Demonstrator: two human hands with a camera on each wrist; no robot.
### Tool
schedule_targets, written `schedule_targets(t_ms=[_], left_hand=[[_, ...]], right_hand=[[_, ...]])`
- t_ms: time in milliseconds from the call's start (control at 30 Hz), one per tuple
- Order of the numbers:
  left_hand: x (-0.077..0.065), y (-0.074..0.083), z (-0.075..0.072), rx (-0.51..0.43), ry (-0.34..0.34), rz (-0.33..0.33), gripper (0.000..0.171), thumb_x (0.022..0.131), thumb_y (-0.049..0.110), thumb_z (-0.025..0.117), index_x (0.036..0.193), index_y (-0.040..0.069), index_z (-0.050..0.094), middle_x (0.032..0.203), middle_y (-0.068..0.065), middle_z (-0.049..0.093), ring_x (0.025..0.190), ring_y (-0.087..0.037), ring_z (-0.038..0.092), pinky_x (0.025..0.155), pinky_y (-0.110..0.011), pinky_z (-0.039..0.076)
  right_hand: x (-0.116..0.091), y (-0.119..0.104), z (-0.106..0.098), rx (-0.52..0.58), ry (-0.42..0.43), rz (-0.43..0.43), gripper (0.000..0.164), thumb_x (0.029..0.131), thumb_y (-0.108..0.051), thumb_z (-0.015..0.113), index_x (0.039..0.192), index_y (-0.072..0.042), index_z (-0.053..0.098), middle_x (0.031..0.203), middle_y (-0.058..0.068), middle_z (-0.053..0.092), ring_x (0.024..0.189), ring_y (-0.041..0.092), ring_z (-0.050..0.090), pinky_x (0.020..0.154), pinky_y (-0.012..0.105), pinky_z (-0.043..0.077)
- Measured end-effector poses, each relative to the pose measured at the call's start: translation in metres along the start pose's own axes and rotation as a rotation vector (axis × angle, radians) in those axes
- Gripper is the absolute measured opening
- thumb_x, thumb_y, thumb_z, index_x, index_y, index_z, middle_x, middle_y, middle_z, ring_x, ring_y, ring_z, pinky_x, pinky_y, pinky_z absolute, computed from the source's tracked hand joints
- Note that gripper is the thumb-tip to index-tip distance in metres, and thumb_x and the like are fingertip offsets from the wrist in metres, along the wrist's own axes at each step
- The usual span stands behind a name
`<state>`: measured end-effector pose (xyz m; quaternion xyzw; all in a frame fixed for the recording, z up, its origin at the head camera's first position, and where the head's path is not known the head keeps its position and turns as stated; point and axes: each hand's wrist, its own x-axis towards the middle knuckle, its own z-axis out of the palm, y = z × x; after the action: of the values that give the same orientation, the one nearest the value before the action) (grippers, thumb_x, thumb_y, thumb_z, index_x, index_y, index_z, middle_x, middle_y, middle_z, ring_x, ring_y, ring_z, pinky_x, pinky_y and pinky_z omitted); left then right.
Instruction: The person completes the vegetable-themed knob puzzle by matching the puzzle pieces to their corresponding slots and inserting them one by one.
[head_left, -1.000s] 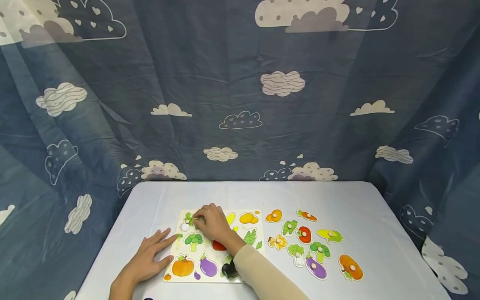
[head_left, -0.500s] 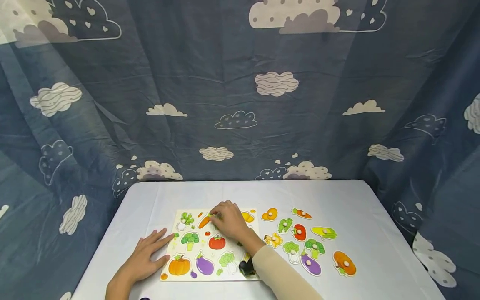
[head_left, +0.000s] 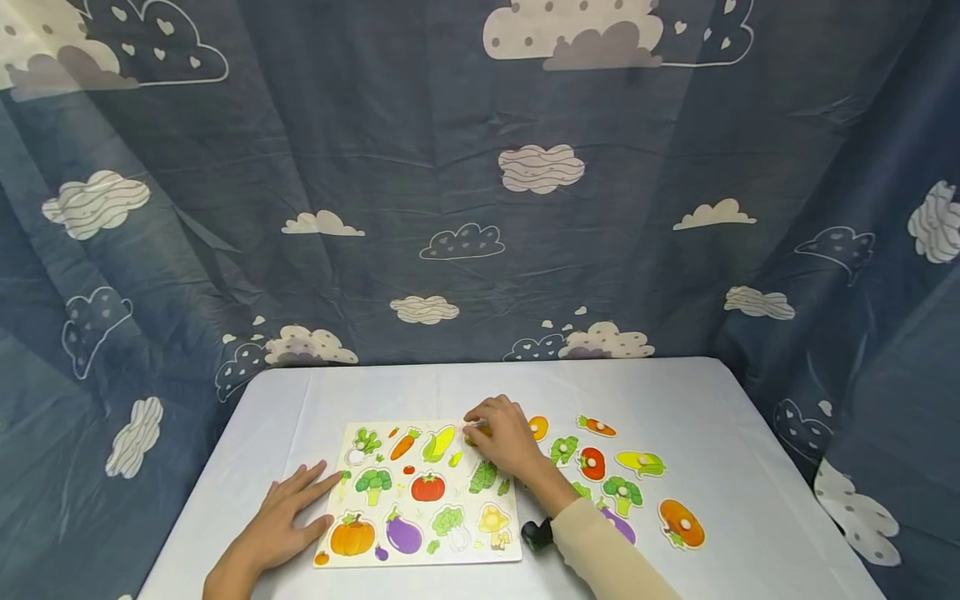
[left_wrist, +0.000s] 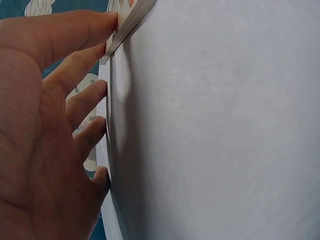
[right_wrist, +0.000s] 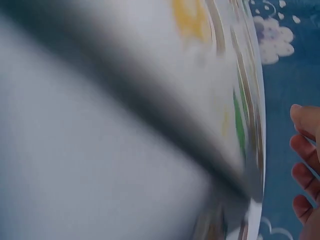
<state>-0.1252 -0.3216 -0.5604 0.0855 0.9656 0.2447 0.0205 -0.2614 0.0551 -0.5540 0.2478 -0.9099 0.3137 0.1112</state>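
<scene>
A white puzzle board [head_left: 420, 560] printed with vegetables lies on the table. My left hand [head_left: 279, 523] rests at its left edge with fingers spread, fingertips at the board's rim. In the left wrist view the thumb [left_wrist: 85, 29] meets the board's corner. My right hand [head_left: 508, 435] is over the board's upper right corner, covering most of the yellow potato picture. Its fingers [right_wrist: 306, 146] are loosely bent in the right wrist view, with no piece showing between them. A radish [head_left: 358, 450] is at the board's upper left.
Right of the board lie several knobbed vegetable pieces: a carrot [head_left: 597, 427], a tomato [head_left: 592, 463], a corn cob [head_left: 640, 463], a broccoli [head_left: 622, 493] and a pumpkin [head_left: 682, 525]. My right forearm [head_left: 600, 542] partly hides others. A cloud-patterned curtain [head_left: 450, 275] hangs behind the table.
My right hand has moved right across the board, from beside the radish to the upper right corner, uncovering the carrot, corn and mushroom pictures. The left hand stays at the board's edge.
</scene>
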Motion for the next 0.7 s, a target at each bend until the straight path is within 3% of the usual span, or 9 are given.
schedule_targets(t_ms=[467,700], left_hand=[[0.001,0.001,0.002,0.008,0.002,-0.001,0.059,0.09,0.047,0.073,0.144,0.026,0.062,0.159,-0.013,0.048,0.148,-0.051,0.035,0.115,-0.08,0.02],[-0.001,0.004,0.001,0.015,0.002,-0.005,0.059,0.089,0.045,0.073,0.144,0.026,0.062,0.159,-0.014,0.048,0.148,-0.052,0.035,0.115,-0.08,0.02]], right_hand=[[-0.031,0.061,-0.059,-0.067,0.094,0.112,0.015,0.09,-0.022,0.082,0.102,-0.014,0.081,0.103,0.001,0.078,0.101,0.023,0.063,0.095,0.047,0.05],[-0.048,0.09,-0.078,-0.115,0.106,0.184,0.018,0.089,-0.023,0.082,0.104,-0.013,0.081,0.106,0.004,0.078,0.104,0.026,0.063,0.096,0.05,0.05]])
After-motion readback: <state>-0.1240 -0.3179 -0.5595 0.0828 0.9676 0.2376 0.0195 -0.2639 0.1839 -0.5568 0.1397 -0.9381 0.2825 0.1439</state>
